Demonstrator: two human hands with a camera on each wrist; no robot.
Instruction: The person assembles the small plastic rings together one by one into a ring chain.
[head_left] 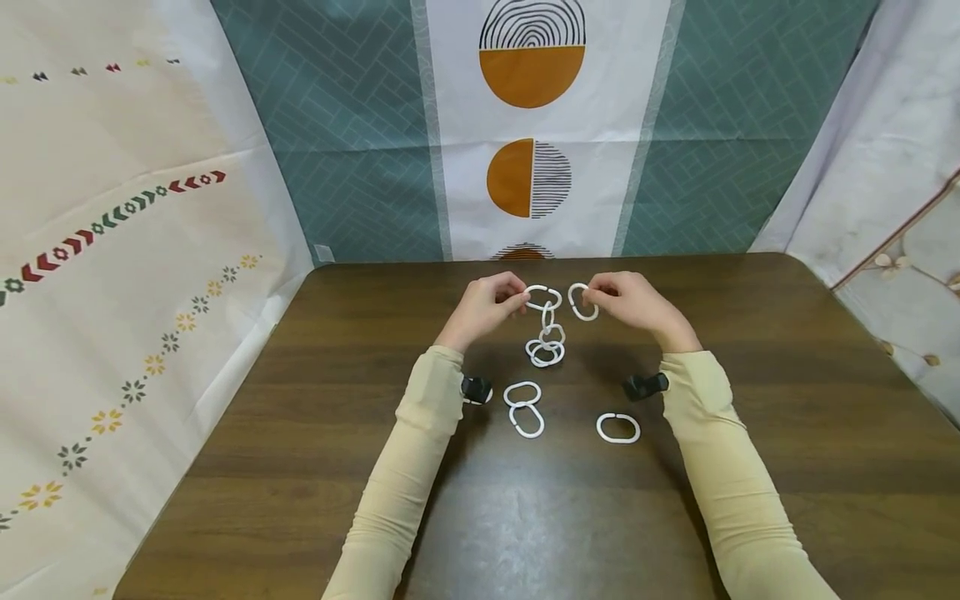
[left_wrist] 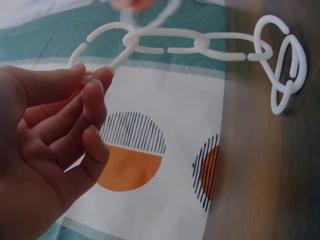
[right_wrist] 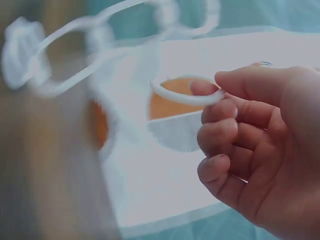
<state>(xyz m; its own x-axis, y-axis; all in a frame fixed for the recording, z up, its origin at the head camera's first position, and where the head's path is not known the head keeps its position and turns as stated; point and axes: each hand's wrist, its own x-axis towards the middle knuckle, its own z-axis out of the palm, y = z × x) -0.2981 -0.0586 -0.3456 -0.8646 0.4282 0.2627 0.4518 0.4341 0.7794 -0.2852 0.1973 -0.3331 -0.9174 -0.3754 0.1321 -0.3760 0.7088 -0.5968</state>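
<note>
My left hand [head_left: 486, 308] pinches the end link of a white plastic chain [left_wrist: 167, 32] between thumb and fingertips. Several oval links hang down from it, and the lowest lie bunched on the table. Each link has a small gap in its side, as the left wrist view shows. Opposite, my right hand [head_left: 637, 307] holds a single white link [right_wrist: 185, 99] by one end, thumb against index finger. That link is apart from the chain, just right of its top in the head view. The other fingers of the right hand are curled in.
Nearer on the brown wooden table [head_left: 300, 467] lie two joined links [head_left: 522, 405] and, to their right, a lone link [head_left: 618, 441]. Another white link [head_left: 489, 397] is mostly hidden behind the left wrist camera [head_left: 476, 389]. A patterned curtain [head_left: 360, 167] hangs behind the table.
</note>
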